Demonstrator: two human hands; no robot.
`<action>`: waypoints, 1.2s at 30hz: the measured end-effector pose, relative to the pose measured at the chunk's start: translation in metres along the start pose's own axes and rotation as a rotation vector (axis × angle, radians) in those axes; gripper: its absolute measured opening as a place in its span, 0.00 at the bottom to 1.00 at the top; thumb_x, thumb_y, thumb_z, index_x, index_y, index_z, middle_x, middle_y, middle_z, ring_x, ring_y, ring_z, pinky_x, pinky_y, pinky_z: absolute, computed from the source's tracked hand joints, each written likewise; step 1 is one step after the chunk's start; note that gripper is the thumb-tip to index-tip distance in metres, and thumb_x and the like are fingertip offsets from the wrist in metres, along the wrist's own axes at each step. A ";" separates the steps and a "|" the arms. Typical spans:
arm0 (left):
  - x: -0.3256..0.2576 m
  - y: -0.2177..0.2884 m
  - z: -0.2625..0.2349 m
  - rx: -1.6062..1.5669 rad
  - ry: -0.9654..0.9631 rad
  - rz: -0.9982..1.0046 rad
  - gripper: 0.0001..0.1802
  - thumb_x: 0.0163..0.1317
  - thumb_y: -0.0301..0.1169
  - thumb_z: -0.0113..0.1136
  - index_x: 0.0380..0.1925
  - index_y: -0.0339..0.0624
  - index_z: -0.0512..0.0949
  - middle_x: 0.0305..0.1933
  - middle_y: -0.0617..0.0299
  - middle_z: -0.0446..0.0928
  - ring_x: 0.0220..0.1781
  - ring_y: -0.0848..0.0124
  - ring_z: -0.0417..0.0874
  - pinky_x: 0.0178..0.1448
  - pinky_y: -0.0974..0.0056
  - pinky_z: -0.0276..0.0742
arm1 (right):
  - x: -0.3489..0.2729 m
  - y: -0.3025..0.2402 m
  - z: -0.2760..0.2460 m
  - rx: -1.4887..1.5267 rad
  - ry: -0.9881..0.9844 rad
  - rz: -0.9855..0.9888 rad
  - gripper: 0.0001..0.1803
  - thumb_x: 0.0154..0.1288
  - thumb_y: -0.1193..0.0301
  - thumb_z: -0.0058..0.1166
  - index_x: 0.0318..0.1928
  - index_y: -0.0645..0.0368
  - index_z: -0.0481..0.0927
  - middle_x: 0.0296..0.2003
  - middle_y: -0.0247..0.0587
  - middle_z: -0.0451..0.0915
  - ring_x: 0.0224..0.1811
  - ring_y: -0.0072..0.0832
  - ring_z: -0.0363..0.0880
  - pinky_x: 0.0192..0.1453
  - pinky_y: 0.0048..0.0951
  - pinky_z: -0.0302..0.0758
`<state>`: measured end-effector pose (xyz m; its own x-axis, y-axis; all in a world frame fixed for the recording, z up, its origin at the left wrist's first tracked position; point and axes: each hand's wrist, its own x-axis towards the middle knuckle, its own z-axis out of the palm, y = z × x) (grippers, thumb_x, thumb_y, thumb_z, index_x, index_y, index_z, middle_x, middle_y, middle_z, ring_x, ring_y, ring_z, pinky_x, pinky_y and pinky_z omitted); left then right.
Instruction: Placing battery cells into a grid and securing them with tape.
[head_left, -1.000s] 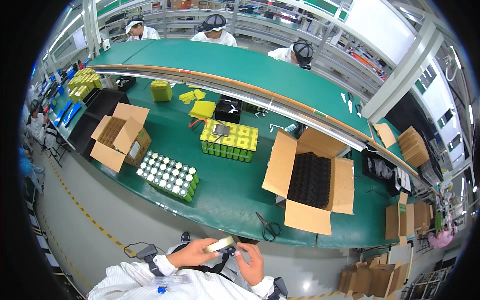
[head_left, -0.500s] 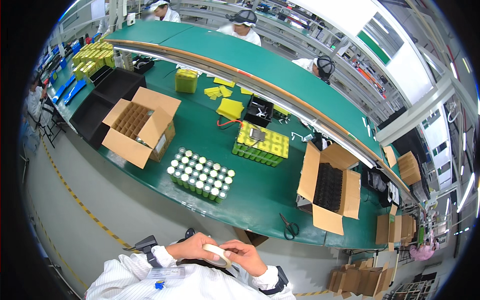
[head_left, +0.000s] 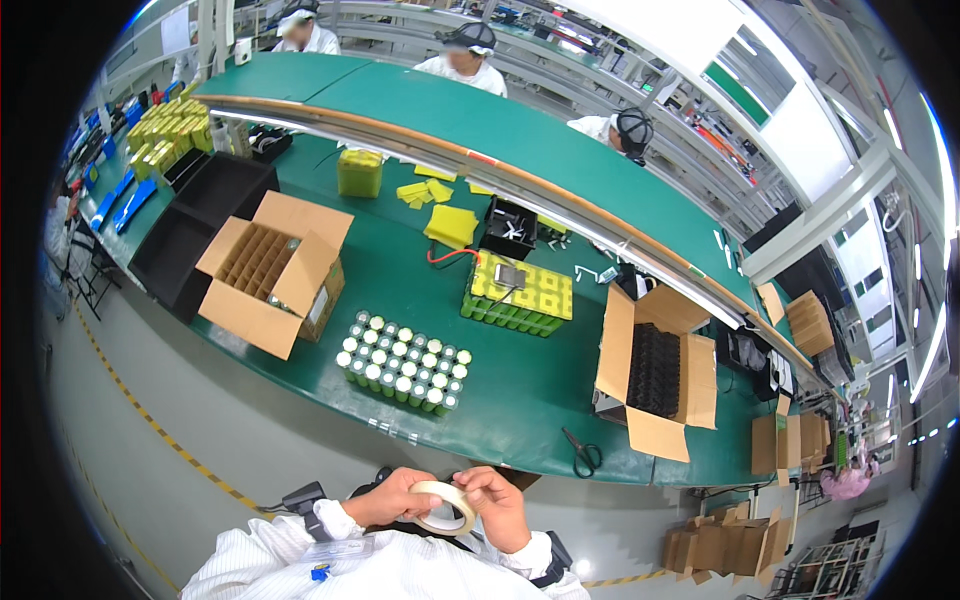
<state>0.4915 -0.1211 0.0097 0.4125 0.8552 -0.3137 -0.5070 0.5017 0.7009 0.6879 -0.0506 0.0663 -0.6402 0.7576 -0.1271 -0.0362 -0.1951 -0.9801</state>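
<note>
1. The near part of the pale roll of adhesive tape (head_left: 444, 506) is hidden behind the fingers of the left hand (head_left: 393, 497) and right hand (head_left: 497, 503).
2. Both forearms are cut off by the near edge.
3. The tall open cardboard box (head_left: 655, 372) at the right holds dark contents too dim to identify.
4. The small yellow items far left (head_left: 170, 130) are too small to tell apart.

White long sleeves (head_left: 300, 560) w/ elastic cuffs, black wristbands, maybe a watch; bare hands.

The roll of tape (head_left: 444, 507) now faces up, ring showing, between both hands.
</note>
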 end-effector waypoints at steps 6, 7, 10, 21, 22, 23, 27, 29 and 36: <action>0.036 -0.011 0.020 -0.113 0.024 0.134 0.18 0.69 0.41 0.57 0.48 0.38 0.72 0.34 0.63 0.76 0.37 0.74 0.76 0.46 0.66 0.70 | 0.009 0.000 -0.028 0.671 0.200 -0.110 0.04 0.71 0.74 0.52 0.40 0.62 0.75 0.40 0.38 0.77 0.41 0.27 0.77 0.63 0.41 0.73; 0.042 -0.007 0.026 0.127 0.182 0.122 0.18 0.70 0.40 0.56 0.50 0.38 0.71 0.40 0.61 0.77 0.43 0.72 0.78 0.51 0.65 0.72 | 0.008 0.000 -0.037 0.681 0.206 -0.121 0.04 0.71 0.74 0.52 0.40 0.62 0.75 0.40 0.38 0.77 0.41 0.27 0.77 0.63 0.41 0.73; 0.050 0.023 0.053 0.525 0.297 0.315 0.23 0.61 0.32 0.64 0.54 0.38 0.70 0.54 0.55 0.73 0.58 0.65 0.74 0.64 0.60 0.68 | 0.005 -0.002 -0.060 0.406 0.200 -0.121 0.05 0.71 0.74 0.52 0.42 0.63 0.76 0.40 0.39 0.79 0.42 0.26 0.78 0.58 0.33 0.74; 0.107 0.014 0.083 1.022 0.465 0.597 0.36 0.47 0.32 0.73 0.56 0.40 0.66 0.63 0.49 0.65 0.66 0.55 0.66 0.68 0.53 0.61 | -0.001 0.002 -0.110 0.310 0.253 -0.233 0.06 0.71 0.76 0.51 0.45 0.65 0.76 0.43 0.41 0.78 0.47 0.27 0.79 0.54 0.30 0.75; 0.110 0.025 0.090 1.057 0.442 0.618 0.34 0.50 0.32 0.72 0.56 0.39 0.67 0.60 0.49 0.68 0.63 0.56 0.70 0.65 0.55 0.65 | -0.001 0.005 -0.117 0.344 0.214 -0.195 0.06 0.71 0.76 0.51 0.44 0.65 0.76 0.42 0.41 0.78 0.47 0.28 0.79 0.55 0.31 0.75; 0.113 0.030 0.095 1.092 0.418 0.639 0.33 0.52 0.33 0.71 0.56 0.38 0.69 0.57 0.49 0.71 0.59 0.57 0.73 0.62 0.56 0.68 | -0.002 0.008 -0.123 0.353 0.215 -0.191 0.06 0.71 0.76 0.51 0.44 0.65 0.76 0.42 0.41 0.78 0.47 0.28 0.79 0.55 0.31 0.75; 0.123 0.023 0.098 0.947 0.166 0.220 0.24 0.59 0.30 0.65 0.54 0.36 0.71 0.46 0.54 0.77 0.51 0.65 0.78 0.55 0.60 0.73 | -0.002 0.013 -0.140 0.501 0.140 -0.110 0.05 0.71 0.75 0.52 0.43 0.64 0.76 0.40 0.40 0.78 0.45 0.28 0.80 0.57 0.35 0.76; 0.124 0.007 0.104 0.817 0.235 0.190 0.15 0.66 0.30 0.59 0.50 0.35 0.73 0.37 0.59 0.79 0.40 0.72 0.81 0.48 0.66 0.77 | 0.002 0.010 -0.148 0.542 0.170 -0.098 0.05 0.71 0.74 0.52 0.42 0.63 0.75 0.39 0.40 0.78 0.44 0.28 0.80 0.58 0.37 0.76; 0.132 -0.021 0.086 0.117 0.463 0.170 0.12 0.68 0.23 0.54 0.49 0.34 0.66 0.37 0.58 0.76 0.31 0.72 0.80 0.40 0.64 0.82 | 0.023 -0.006 -0.178 0.930 0.328 -0.181 0.06 0.69 0.73 0.54 0.43 0.59 0.73 0.39 0.38 0.77 0.43 0.31 0.79 0.56 0.42 0.77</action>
<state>0.6219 -0.0297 0.0087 -0.0609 0.9046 -0.4219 -0.4386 0.3554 0.8254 0.8103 0.0789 0.0425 -0.3278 0.9310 -0.1606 -0.7872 -0.3632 -0.4984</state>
